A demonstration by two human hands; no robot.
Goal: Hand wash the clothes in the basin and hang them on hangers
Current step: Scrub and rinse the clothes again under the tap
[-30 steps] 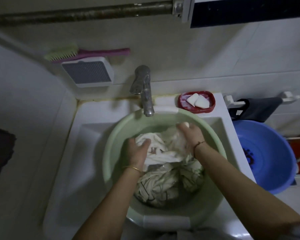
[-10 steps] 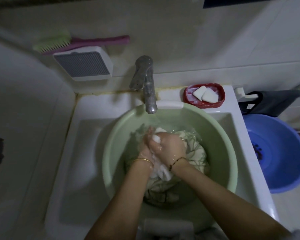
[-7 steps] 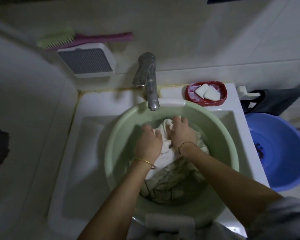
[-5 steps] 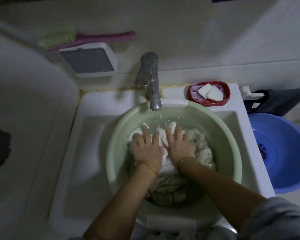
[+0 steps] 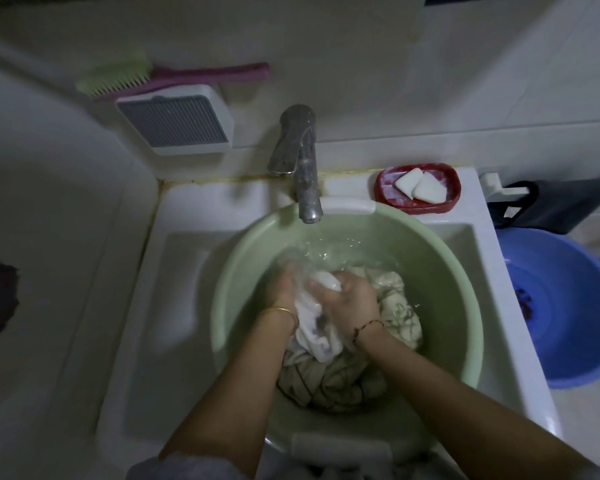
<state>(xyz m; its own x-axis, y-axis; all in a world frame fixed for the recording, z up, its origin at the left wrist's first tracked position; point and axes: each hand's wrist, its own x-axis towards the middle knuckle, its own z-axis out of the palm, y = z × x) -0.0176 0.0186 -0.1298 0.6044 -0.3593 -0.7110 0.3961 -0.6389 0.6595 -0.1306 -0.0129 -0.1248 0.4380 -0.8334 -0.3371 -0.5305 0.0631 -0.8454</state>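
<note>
A pale green basin (image 5: 243, 282) stands in the white sink (image 5: 174, 278) under the tap. Wet cream patterned clothes (image 5: 392, 299) lie in its water. My left hand (image 5: 284, 287) and my right hand (image 5: 347, 297) meet over the middle of the basin, each gripping a bunched fold of the white cloth (image 5: 312, 327) and pressing it together. A white lump shows at my right fingertips; I cannot tell whether it is soap or cloth. The left hand is blurred by motion.
A metal tap (image 5: 302, 168) overhangs the basin's far rim. A red soap dish (image 5: 385, 192) with two white bars sits at the sink's back right. A blue basin (image 5: 568, 306) stands to the right, below a dark cloth (image 5: 561, 206) on a rail. A brush (image 5: 174, 76) hangs on the wall.
Half a second ago both hands lay flat, pressing the clothes down. Now they have drawn back toward me and closed round a bunch of white cloth, rubbing it together.
</note>
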